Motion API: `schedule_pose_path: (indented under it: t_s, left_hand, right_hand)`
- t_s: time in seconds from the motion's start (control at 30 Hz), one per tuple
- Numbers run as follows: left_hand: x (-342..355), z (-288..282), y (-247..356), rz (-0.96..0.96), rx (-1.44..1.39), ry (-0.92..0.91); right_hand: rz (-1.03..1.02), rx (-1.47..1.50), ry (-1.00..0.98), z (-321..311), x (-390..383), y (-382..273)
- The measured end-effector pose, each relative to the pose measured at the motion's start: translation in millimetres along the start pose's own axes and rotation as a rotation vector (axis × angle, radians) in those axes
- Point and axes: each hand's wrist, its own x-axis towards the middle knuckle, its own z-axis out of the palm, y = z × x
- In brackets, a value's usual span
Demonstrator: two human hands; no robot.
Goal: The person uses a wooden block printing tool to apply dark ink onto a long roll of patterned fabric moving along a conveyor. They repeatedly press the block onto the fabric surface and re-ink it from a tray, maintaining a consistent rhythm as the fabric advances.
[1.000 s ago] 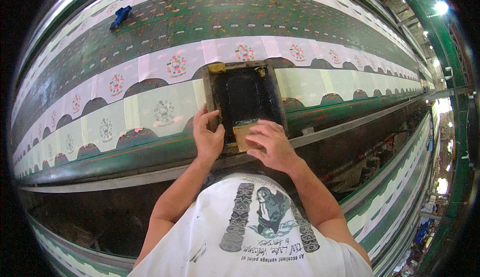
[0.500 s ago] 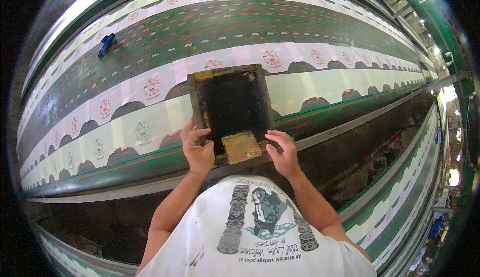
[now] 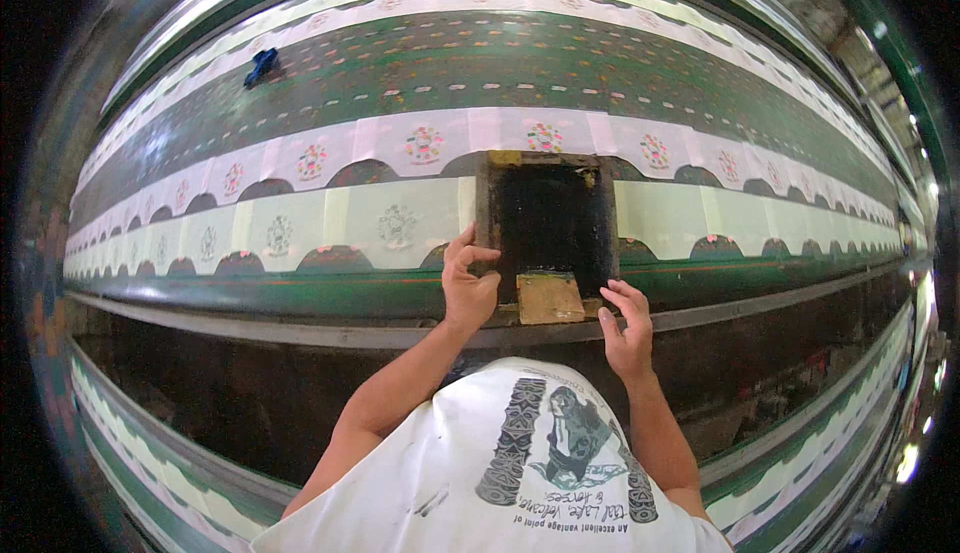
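Note:
A dark screen-printing frame (image 3: 484, 203) with a black mesh (image 3: 550, 215) lies over the near row of pale cloth pieces (image 3: 300, 215). At its near end rests a flat wooden block (image 3: 550, 298), perhaps a squeegee's handle; any blade is hidden. My left hand (image 3: 470, 281) is closed on the frame's left side, with the index finger bent over the rim. My right hand (image 3: 627, 328) has its fingers and thumb at the near right corner, closed on the frame. Left of the frame, a cloth piece bears a grey crest-like print (image 3: 397, 225).
Behind runs another row of pinkish cloth pieces (image 3: 480, 131) with multicoloured prints. A long green table (image 3: 400, 293) with a metal rail (image 3: 330, 333) stretches across. A dark blue crumpled thing (image 3: 262, 66) lies at the far left. More cloth-covered tables stand behind me.
The frame has come down and straightened over the near cloth row, just right of the last grey print. Both hands moved with it. My view has turned, shifting the scene rightward.

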Motion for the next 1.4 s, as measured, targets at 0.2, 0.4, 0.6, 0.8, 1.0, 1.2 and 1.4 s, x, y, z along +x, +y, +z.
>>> schedule_pose_path:
  t_s: [0.2,0.4,0.6,0.8,1.0,1.2,1.4]
  left_hand:
    - [-2,6,2,-0.047,-0.042,0.012]
    - [0,8,0,-0.083,-0.023,-0.006]
    - [1,8,0,-0.094,0.025,-0.004]
    - [13,1,5,-0.160,-0.027,-0.011]
    - [20,-3,-4,-0.355,-0.288,-0.043]
    - [20,-6,-5,-0.266,-0.195,-0.071]
    - [23,-9,-2,-0.274,-0.091,-0.090]
  right_hand:
    - [-0.272,-0.120,-0.127,1,15,-19]
    - [-0.444,-0.302,-0.361,17,35,-47]
    - [-0.500,-0.451,-0.505,14,70,-55]
    - [-0.640,-0.422,-0.650,-8,145,-71]
    - [-0.898,-0.306,-0.609,21,192,-71]
    - [-0.915,-0.332,-0.714,41,217,-61]
    - [-0.744,-0.567,-0.711,17,234,-54]
